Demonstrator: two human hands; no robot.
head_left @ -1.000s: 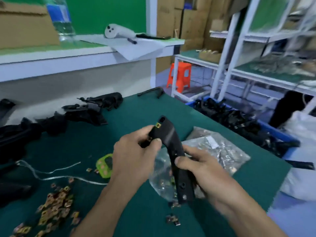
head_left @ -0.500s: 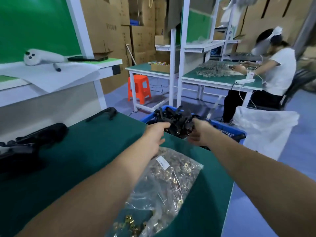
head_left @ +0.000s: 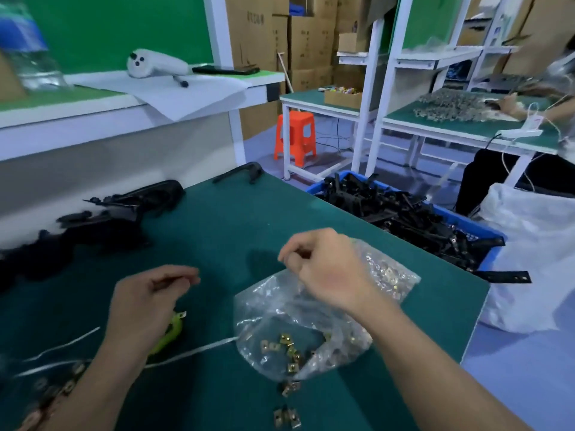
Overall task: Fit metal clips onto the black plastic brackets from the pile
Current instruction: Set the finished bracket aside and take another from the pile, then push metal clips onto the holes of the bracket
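- Two bare hands hang over the green bench (head_left: 236, 231). Neither holds a bracket or a clip.
- Left hand (head_left: 146, 303): its fingers (head_left: 183, 273) are loosely curled with nothing seen between them, though blur softens the tips.
- Right hand (head_left: 326, 269): its fingers are also loosely curled and look empty. It is poised just above a clear bag (head_left: 273, 309), and I cannot tell whether it touches the plastic.
- Brass-coloured clips (head_left: 286, 346) lie inside the bag near its open end. A few more sit loose on the bench in front of it, and a blurred scatter lies by the left forearm.
- A pile (head_left: 118, 209) of black brackets lies at the far left of the bench, well apart from both hands.
- A blue crate (head_left: 493, 241) beside the bench's right edge is heaped with more brackets (head_left: 404, 219). A glint of metal on one suggests these are the fitted ones, but that is a judgement.
- Progress: this looks like a pause between pieces, partway through the job. The crate holds many brackets, while the pile and the clips show plenty left to do.
- What remains now is to take a fresh bracket from the pile and a clip to fit on it.
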